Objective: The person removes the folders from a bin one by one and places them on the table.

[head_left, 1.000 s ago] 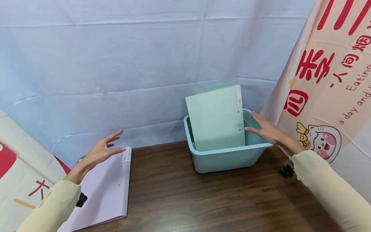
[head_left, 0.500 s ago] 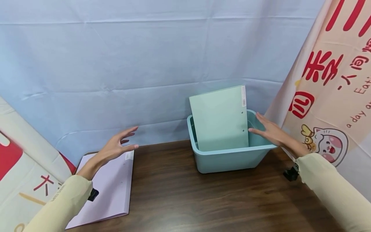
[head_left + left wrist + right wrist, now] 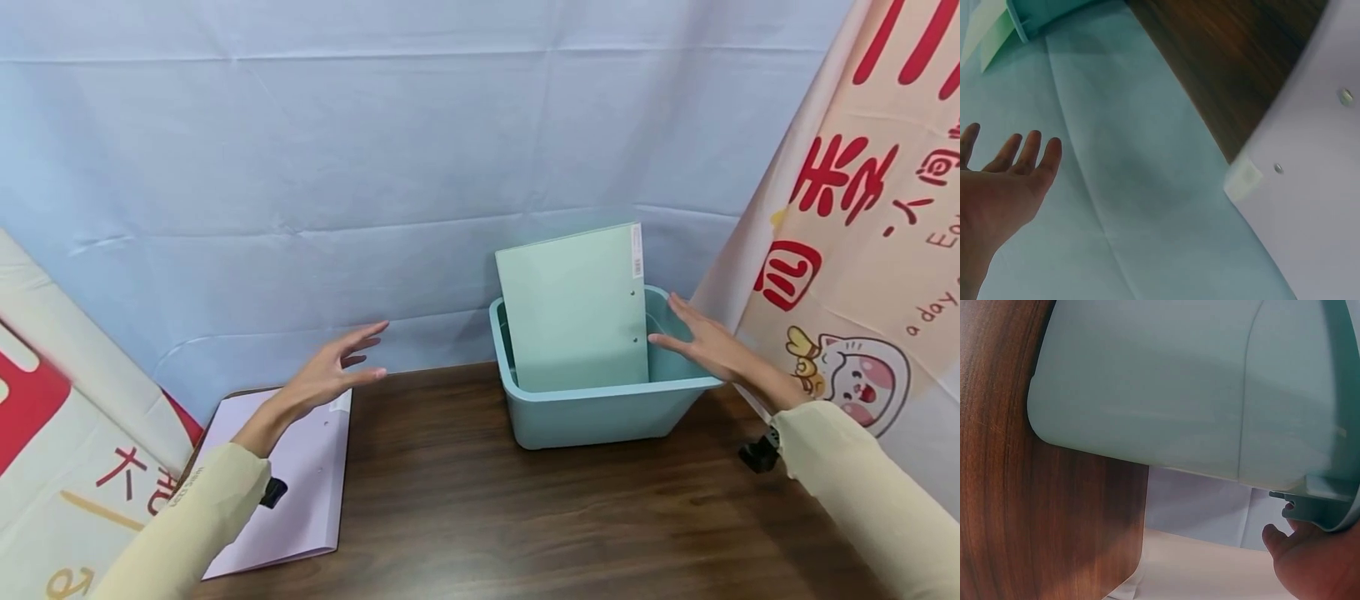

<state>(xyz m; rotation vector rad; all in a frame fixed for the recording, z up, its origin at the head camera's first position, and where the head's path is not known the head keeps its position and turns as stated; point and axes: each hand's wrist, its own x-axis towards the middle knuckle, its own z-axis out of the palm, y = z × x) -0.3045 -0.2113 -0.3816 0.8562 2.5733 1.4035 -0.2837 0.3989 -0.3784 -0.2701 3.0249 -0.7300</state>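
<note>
A pale green file folder (image 3: 573,308) leans upright and tilted in a light blue plastic bin (image 3: 600,421). My right hand (image 3: 705,342), fingers extended and thumb apart, is at the bin's right end; in the right wrist view this hand (image 3: 1313,565) is partly hidden behind the rim, so contact is unclear. A lilac file folder (image 3: 303,500) lies flat on the table at the left. Above its upper right corner my left hand (image 3: 330,375) hovers with fingers spread and nothing held. The left wrist view has that hand (image 3: 1007,194) apart from the lilac folder (image 3: 1316,206).
The dark wooden table (image 3: 442,500) stretches in front of the bin and between it and the lilac folder. A pale blue cloth (image 3: 337,167) hangs along the back. Printed cloths hang at the right (image 3: 847,275) and left (image 3: 82,417).
My left hand has moved right, from over the lilac folder's middle toward its upper right corner and beyond. The view has shifted slightly. My right hand stays at the bin's right end.
</note>
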